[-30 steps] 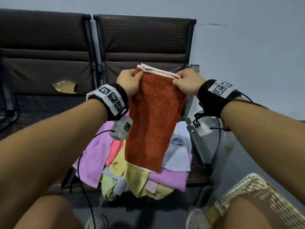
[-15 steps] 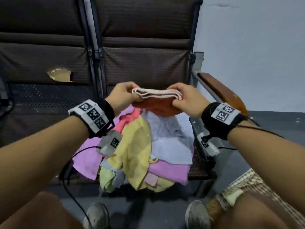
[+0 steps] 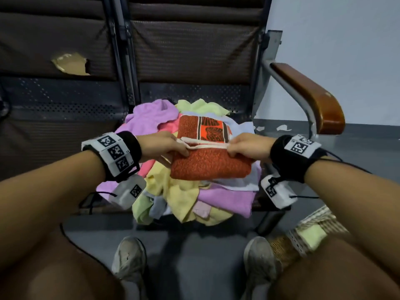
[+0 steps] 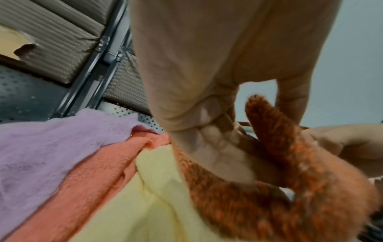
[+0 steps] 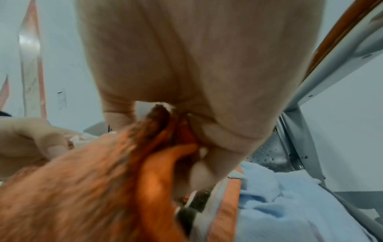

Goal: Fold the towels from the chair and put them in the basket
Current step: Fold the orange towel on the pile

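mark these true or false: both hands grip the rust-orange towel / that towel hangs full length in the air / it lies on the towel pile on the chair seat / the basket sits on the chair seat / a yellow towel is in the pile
1. Both hands grip the rust-orange towel. True: the left hand and the right hand each pinch its cream edge.
2. That towel hangs full length in the air. False: it is folded over.
3. It lies on the towel pile on the chair seat. True.
4. The basket sits on the chair seat. False: it is down by the person's right leg.
5. A yellow towel is in the pile. True.
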